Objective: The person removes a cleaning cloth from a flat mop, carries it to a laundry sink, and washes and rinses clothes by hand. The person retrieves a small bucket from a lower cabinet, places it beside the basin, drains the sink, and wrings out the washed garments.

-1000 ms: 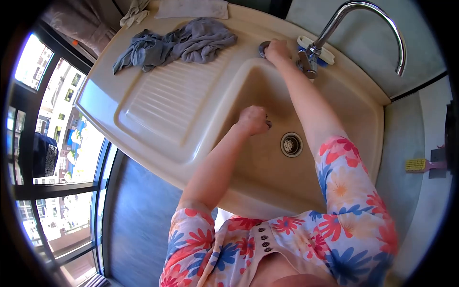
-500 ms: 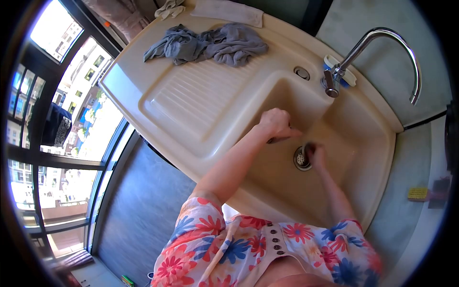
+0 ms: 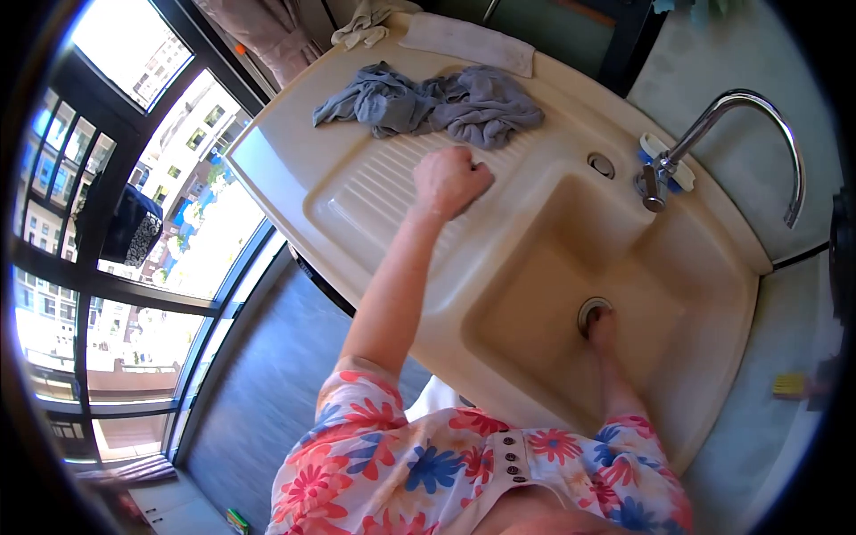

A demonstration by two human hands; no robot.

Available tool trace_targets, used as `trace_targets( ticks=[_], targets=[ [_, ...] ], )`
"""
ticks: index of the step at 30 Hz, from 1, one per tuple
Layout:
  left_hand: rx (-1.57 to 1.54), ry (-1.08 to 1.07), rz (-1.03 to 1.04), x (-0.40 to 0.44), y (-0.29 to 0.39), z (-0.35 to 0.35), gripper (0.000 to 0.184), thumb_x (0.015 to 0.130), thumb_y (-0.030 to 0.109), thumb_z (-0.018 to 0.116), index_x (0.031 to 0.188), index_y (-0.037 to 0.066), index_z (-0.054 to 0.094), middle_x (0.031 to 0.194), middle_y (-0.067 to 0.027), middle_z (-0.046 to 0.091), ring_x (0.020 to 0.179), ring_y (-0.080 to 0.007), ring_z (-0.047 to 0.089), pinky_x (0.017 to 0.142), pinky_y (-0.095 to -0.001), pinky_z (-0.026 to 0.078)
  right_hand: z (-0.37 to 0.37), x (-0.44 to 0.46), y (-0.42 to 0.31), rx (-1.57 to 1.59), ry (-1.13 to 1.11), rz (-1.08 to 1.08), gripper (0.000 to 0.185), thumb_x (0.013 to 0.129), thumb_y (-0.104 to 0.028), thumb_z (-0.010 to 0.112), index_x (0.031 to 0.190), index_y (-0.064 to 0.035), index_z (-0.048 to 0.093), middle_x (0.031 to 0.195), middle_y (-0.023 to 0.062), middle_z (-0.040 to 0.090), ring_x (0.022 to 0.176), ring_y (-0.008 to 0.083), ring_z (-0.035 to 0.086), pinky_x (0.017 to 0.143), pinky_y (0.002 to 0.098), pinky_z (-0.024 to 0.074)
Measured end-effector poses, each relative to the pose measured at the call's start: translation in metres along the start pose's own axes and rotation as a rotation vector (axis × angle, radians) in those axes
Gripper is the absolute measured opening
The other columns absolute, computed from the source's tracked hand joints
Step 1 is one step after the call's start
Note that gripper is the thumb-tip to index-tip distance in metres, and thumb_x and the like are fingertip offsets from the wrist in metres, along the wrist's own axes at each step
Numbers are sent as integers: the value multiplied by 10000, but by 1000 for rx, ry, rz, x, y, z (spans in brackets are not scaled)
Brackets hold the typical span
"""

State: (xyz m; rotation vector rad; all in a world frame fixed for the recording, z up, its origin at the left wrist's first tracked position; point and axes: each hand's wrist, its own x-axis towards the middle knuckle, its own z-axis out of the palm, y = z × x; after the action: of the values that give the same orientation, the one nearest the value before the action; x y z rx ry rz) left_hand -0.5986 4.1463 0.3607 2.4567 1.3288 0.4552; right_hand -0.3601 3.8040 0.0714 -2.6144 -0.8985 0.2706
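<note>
My left hand [image 3: 451, 184] is closed above the ribbed drainboard [image 3: 357, 201], below two crumpled grey-blue cloths [image 3: 486, 102]. Something dark shows at the edge of its fingers, too little to name. Down in the beige sink [image 3: 526, 312], my right hand [image 3: 604, 328] has its fingers pressed together at the round metal-rimmed drain [image 3: 588, 310]. The drain's inside looks dark, and what those fingers hold is hidden.
A chrome faucet [image 3: 729, 96] rises behind the sink, beside a white and blue item [image 3: 679, 175]. A round metal-rimmed hole [image 3: 601, 164] is in the sink's back ledge. A flat pale cloth [image 3: 468, 43] lies along the back edge. Windows are on the left.
My left hand has risen out of the sink to over the drainboard. My right hand went from the back ledge down to the drain, carrying something dark. The view has shifted.
</note>
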Motion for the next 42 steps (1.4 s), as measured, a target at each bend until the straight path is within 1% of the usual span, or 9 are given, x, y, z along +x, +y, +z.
trace_targets(
  ticks=[4,10,15,24,30,33,40,41,42],
  targets=[
    [82,-128,-71,20,-58,-23,405,632,448,628,787,74,644,1019,-179,567,929,-320,547,718,-405,463,-20,12,-2,-151,-258,-33,316,691,-157,619,962,-8,551,947,209,539,873,359,539,763,406,445],
    [4,384,-172,89,-113,-28,588,601,419,699,1091,133,545,1262,-160,375,1155,-369,357,855,-446,407,-48,-14,-38,-85,-163,-85,375,697,-185,629,1020,-13,548,980,212,550,903,335,549,776,386,452],
    [-389,385,-267,137,-152,2,282,600,226,640,846,90,653,830,-199,611,823,-333,584,782,-345,455,-83,-40,-5,66,-312,35,472,737,-250,618,1129,-24,483,970,158,571,878,276,581,672,356,480],
    [-1344,217,552,17,60,-90,254,619,52,660,862,43,585,757,2,563,682,-74,518,616,-227,443,-195,-75,-104,1220,-335,337,542,860,-443,441,1291,-143,306,1120,98,521,872,247,585,605,358,472],
    [-855,-383,1254,-65,136,8,478,629,223,696,1061,94,537,1040,-162,531,912,-314,539,805,-356,441,-242,-79,-123,1649,48,265,471,861,-352,465,1268,-129,382,1090,146,547,951,233,555,725,354,468],
    [-344,-188,1087,-33,132,31,523,659,197,650,1154,144,487,1178,-144,444,1040,-319,466,827,-390,441,-214,-89,-35,73,172,120,507,806,-282,554,1252,-94,404,1085,174,546,907,235,566,755,328,459],
    [77,151,1098,32,178,67,461,715,127,562,1166,115,465,1252,-105,406,1191,-308,333,928,-470,338,-200,-192,-10,156,77,292,481,755,-213,607,1185,-52,466,1028,172,575,818,250,592,715,329,469],
    [-63,568,1197,44,178,88,311,757,51,498,1065,13,506,979,-148,523,854,-263,559,740,-411,467,-202,-203,-23,126,81,304,447,758,-209,603,1159,-49,488,993,163,589,790,248,598,700,326,473],
    [-78,163,1084,37,182,73,238,755,92,476,971,11,536,975,-180,539,925,-317,535,816,-442,427,-206,-208,-38,97,86,309,414,762,-205,598,1133,-46,509,959,154,604,762,246,603,686,322,477]
  ],
)
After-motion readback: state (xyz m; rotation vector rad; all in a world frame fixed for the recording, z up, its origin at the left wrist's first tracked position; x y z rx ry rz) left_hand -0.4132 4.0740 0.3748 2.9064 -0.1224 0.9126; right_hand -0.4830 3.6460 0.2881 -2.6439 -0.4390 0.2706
